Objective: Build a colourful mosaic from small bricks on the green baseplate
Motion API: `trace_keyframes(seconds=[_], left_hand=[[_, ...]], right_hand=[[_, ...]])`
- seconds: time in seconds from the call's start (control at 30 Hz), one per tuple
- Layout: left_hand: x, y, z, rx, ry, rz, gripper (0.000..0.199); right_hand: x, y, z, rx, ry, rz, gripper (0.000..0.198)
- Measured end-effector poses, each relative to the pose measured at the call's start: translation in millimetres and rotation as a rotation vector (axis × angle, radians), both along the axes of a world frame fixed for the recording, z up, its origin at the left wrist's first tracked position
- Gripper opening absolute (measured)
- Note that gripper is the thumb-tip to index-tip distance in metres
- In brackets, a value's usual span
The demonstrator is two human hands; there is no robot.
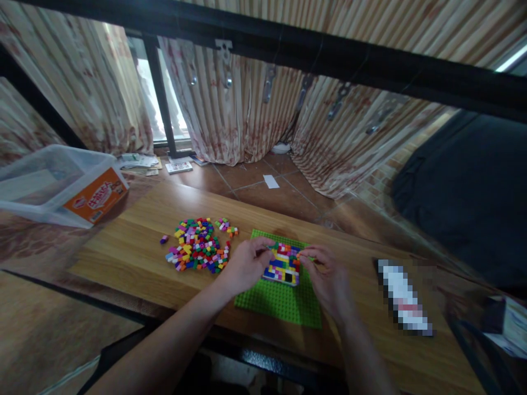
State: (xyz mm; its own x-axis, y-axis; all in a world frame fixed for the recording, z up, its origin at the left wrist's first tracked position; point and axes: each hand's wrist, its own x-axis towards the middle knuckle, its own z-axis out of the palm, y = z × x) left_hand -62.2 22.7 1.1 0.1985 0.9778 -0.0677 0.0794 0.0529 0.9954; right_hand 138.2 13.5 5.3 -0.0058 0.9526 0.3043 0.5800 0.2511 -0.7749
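here, the brick mosaic (283, 267) sits on the green baseplate (280, 304), between the curled left hand (247, 264) and right hand (330, 278); whether either grips anything, i cannot tell.

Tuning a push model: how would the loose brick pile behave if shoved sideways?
The loose bricks would likely scatter rather than move as one, since they lie jumbled. Each would probably slide or tumble rather than roll, being boxy. The wood-grain tabletop looks smooth, so they may skid easily.
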Motion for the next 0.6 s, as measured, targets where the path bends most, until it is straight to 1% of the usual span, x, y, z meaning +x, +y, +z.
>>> trace_keyframes(seconds=[0.23, 0.6], left_hand=[[-0.4, -0.3, -2.6, 0.024, 0.008, -0.021, 0.027], [0.1, -2.2, 1.7, 0.036, 0.051, -0.021, 0.024]], right_hand=[[-6.3, -2.8, -1.4, -0.006, -0.122, 0.081, 0.019], [-9.1, -3.7, -1.5, 0.014, -0.150, 0.053, 0.013]])
